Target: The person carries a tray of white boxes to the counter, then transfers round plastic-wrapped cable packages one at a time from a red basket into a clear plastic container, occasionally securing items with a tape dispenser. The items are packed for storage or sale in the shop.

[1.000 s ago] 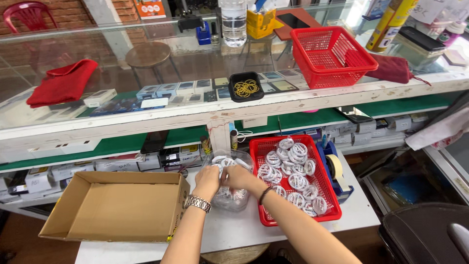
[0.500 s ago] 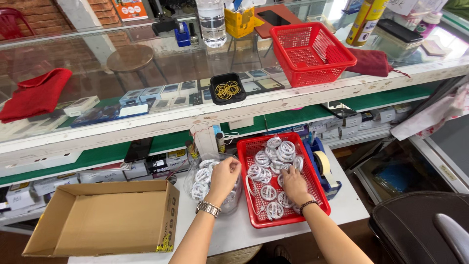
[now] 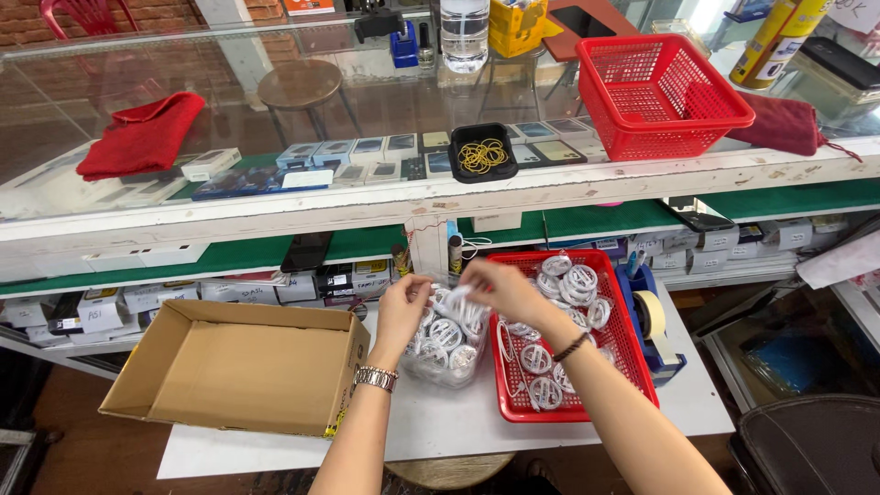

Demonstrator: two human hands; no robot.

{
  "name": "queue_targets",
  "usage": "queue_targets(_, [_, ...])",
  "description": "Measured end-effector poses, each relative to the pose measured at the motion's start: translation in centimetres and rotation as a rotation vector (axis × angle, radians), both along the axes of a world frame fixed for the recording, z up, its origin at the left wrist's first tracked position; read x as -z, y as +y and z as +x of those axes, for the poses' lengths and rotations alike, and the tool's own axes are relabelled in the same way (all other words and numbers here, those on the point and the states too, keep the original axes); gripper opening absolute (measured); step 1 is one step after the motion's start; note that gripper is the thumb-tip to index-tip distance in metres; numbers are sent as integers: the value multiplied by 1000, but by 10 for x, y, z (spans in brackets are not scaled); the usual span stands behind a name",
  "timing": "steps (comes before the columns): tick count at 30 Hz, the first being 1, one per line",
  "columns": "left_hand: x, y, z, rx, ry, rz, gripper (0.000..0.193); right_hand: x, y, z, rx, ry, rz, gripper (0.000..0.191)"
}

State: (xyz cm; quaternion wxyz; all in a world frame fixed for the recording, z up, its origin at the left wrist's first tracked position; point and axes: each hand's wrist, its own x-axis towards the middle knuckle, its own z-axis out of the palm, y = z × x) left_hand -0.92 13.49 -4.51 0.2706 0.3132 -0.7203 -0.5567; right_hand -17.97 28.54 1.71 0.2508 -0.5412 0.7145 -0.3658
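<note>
A clear plastic bag (image 3: 446, 346) full of coiled white cables stands on the small white table (image 3: 458, 426) between a cardboard box and a red tray. My left hand (image 3: 403, 308), with a metal watch on the wrist, grips the bag's left rim. My right hand (image 3: 502, 289) is over the bag's mouth, fingers pinched on a coiled white cable (image 3: 461, 300). The red tray (image 3: 632, 362) to the right holds several more coiled white cables (image 3: 570, 282).
An open, empty cardboard box (image 3: 236, 367) sits at the left. A blue tape dispenser (image 3: 649, 316) stands right of the tray. Above, a glass counter carries a red basket (image 3: 658, 92), a black dish of rubber bands (image 3: 482, 154) and a red cloth (image 3: 142, 133).
My right hand went from the red tray back to the bag's mouth with a coiled cable. My left hand stayed on the bag's rim.
</note>
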Motion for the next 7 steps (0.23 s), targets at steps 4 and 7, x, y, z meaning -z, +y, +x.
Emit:
queue_targets(4, [10, -6, 8, 277, -252, -265, 19, 29, -18, 17, -252, 169, 200, 25])
queue_targets(7, [13, 1, 8, 418, -449, -105, 24, 64, -28, 10, -272, 385, 209, 30])
